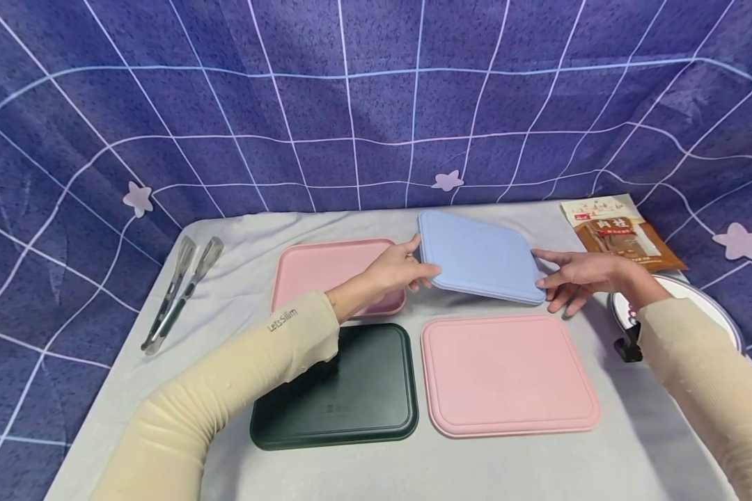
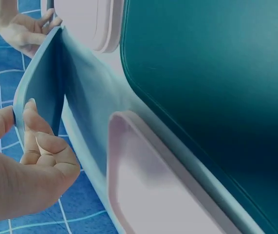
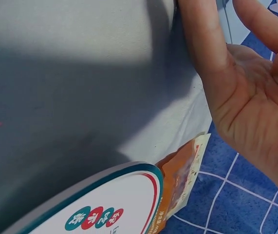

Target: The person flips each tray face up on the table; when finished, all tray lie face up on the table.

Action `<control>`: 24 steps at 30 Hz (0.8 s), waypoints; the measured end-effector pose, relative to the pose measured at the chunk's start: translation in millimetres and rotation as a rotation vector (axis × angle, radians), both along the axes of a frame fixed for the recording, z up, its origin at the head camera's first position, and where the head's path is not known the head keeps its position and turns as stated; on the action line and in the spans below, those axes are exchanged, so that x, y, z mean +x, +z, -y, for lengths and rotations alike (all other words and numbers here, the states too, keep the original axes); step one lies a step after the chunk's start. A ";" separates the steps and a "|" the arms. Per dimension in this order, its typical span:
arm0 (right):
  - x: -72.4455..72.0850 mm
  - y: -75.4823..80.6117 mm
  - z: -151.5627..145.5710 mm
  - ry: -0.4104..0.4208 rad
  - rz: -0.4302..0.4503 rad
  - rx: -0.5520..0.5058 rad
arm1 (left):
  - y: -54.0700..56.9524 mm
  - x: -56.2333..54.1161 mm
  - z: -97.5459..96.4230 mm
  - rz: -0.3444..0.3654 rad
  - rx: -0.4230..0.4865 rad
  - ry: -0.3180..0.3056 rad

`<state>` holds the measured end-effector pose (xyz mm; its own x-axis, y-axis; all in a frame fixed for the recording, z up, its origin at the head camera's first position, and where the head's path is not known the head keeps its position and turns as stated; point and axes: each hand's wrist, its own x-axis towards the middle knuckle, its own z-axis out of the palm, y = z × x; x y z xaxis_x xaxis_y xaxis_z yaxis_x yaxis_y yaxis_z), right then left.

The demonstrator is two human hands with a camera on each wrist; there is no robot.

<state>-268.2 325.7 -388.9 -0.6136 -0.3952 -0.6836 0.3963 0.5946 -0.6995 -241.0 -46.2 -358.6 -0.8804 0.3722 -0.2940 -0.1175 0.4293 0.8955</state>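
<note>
A light blue rectangular tray is held tilted above the back of the table. At its left edge my left hand pinches it between thumb and fingers, also seen in the left wrist view. My right hand holds the right edge near the front corner, its lower fingers hanging off the tray. In the right wrist view the right fingertips are cut off. Below the blue tray lies a pink tray. A dark green tray and another pink tray lie under and beside my left forearm.
Metal tongs lie at the left of the white-covered table. A brown food packet sits at the back right. Beside it a white plate with a dark rim is partly hidden by my right forearm. A purple grid-patterned cloth hangs behind.
</note>
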 end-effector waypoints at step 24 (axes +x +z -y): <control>1.6 1.5 -2.2 -0.017 0.019 -0.024 | 24.8 -1.1 -16.4 -0.051 0.004 -0.002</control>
